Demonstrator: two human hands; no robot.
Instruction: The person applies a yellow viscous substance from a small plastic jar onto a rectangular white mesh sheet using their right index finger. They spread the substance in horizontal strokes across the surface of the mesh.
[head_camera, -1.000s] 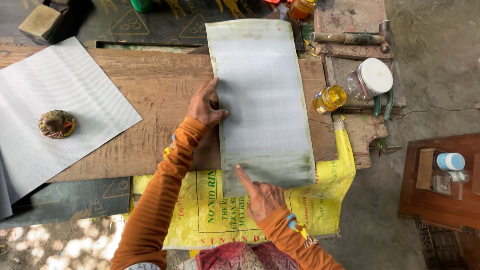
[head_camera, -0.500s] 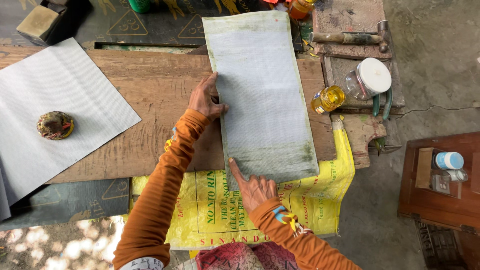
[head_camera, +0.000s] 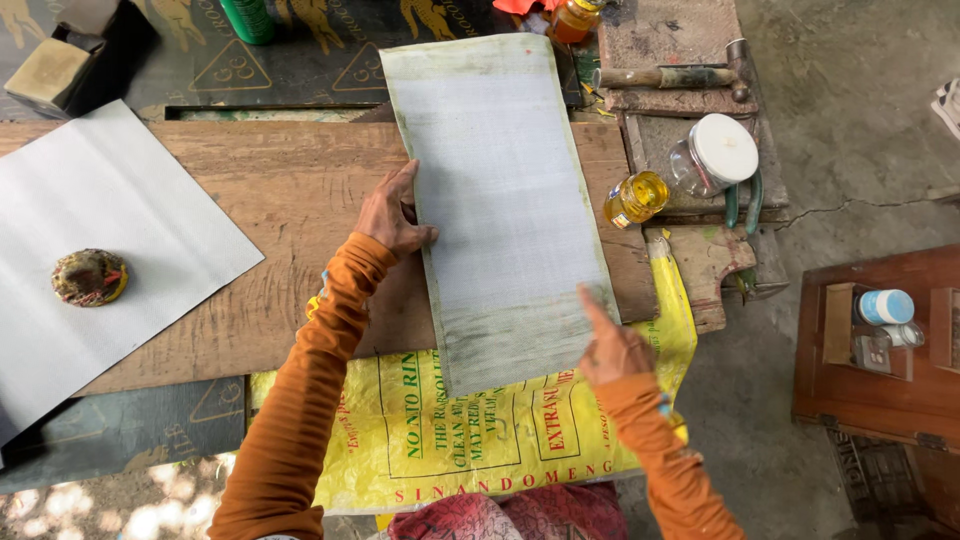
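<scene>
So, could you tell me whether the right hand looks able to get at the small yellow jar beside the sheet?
Probably yes. The right hand rests at the grey sheet's lower right edge, and the yellow jar stands just beyond it on the plank, nothing between.

Two hands in orange sleeves show, the left hand (head_camera: 393, 215) and the right hand (head_camera: 610, 345). There is one long grey-green woven sheet (head_camera: 500, 200), one wide brown wooden board (head_camera: 270, 200), one yellow printed plastic sack (head_camera: 460, 440) and one large white paper sheet (head_camera: 90, 210) bearing one round mottled lump (head_camera: 90, 277). Jars number three: one small amber glass jar (head_camera: 636, 199), one clear jar with a white lid (head_camera: 713, 155) and one orange-lidded jar (head_camera: 575, 18). One wooden-handled hammer (head_camera: 675, 76) lies above them.
</scene>
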